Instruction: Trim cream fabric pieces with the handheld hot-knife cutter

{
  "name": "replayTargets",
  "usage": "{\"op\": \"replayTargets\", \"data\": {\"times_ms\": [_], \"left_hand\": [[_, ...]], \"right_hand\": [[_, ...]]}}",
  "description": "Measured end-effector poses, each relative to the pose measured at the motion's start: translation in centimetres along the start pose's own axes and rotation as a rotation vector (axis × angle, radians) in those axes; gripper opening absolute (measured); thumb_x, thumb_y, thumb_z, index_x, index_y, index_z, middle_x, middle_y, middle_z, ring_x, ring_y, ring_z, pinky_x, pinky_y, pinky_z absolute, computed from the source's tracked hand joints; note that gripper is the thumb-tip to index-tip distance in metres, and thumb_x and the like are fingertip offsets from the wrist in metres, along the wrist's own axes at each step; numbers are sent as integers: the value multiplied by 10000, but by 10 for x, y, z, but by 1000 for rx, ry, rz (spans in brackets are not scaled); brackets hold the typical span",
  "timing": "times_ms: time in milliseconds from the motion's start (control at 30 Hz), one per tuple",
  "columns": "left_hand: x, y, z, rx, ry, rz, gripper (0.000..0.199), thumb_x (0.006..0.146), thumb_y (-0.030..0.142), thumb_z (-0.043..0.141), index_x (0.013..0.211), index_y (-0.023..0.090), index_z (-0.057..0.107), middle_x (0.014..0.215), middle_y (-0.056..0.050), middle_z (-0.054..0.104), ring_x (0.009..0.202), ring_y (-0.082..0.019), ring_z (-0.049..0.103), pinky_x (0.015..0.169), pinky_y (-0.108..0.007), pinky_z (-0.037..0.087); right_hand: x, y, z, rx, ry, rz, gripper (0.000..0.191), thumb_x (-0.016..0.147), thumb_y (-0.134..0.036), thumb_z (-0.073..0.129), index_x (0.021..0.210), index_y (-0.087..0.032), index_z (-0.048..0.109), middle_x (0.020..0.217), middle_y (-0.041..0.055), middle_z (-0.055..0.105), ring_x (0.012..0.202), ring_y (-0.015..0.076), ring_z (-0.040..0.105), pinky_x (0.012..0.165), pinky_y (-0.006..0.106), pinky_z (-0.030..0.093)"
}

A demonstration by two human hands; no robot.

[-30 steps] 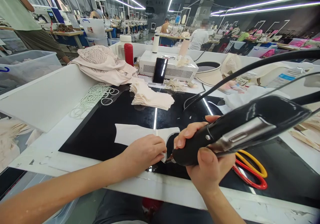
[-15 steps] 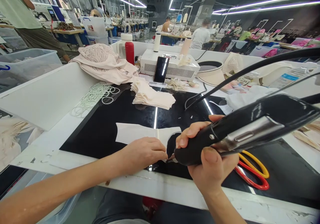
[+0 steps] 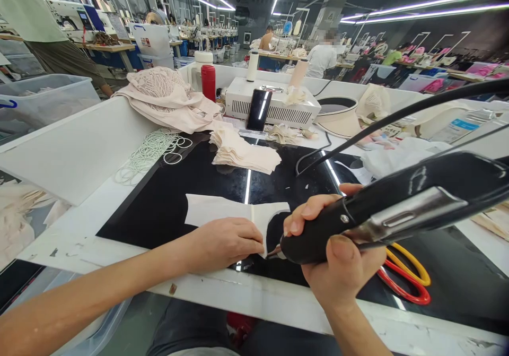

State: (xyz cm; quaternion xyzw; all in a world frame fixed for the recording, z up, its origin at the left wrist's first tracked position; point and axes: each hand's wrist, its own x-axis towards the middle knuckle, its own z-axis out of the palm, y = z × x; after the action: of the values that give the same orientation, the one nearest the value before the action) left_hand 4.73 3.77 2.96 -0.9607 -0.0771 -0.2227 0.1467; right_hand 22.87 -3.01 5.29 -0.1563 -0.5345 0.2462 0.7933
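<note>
Our left fingers [image 3: 251, 239] are pinching the cloth [image 3: 210, 209] edge at 5 o'clock, right fingers [image 3: 312, 207] wrapping the tool [image 3: 405, 189]. Bare mat [image 3: 186, 178] at 12.

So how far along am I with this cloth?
Done, it seems: the pale strip already crosses the white piece. In hand: your left hand steadies its near edge, and your right holds the black tool, tip at that edge. Left: probably that edge, and maybe the stacked pieces behind, though I can't tell if they're finished or waiting.
</note>
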Motion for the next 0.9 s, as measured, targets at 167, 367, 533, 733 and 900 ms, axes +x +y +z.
{"op": "replayTargets", "data": {"times_ms": [167,367,533,733,900], "left_hand": [[-3,0,2,3,14,4,306,826,289,660,1115,380,621,1146,206,677,1049,91,556,977,-46,488],[-3,0,3,9,39,8,309,817,294,677,1113,374,637,1124,197,687,1038,87,565,961,-52,493],[-1,2,2,12,46,1,315,816,292,679,1116,379,638,1129,202,686,1056,85,572,974,-55,498],[-2,2,4,10,36,2,317,815,300,680,1118,381,633,1137,201,685,1058,83,573,973,-57,502],[-2,2,3,19,45,1,307,815,296,681,1107,379,639,1117,204,688,1048,85,578,967,-54,508]], "right_hand": [[2,-2,1,-1,25,11,444,908,-299,735,1294,-212,532,891,17,610,641,139,589,538,308,531],[5,-2,3,-5,81,-6,458,888,-324,751,1274,-204,536,863,11,616,611,143,594,524,307,526],[4,0,-1,-6,60,-8,454,897,-309,757,1284,-205,541,881,16,623,629,138,589,547,311,532],[2,1,-1,-37,21,-18,414,938,-283,712,1309,-218,542,911,19,622,657,135,591,554,313,528],[2,1,1,-74,45,-5,404,948,-268,694,1309,-213,522,897,24,621,646,144,598,547,327,535]]}}
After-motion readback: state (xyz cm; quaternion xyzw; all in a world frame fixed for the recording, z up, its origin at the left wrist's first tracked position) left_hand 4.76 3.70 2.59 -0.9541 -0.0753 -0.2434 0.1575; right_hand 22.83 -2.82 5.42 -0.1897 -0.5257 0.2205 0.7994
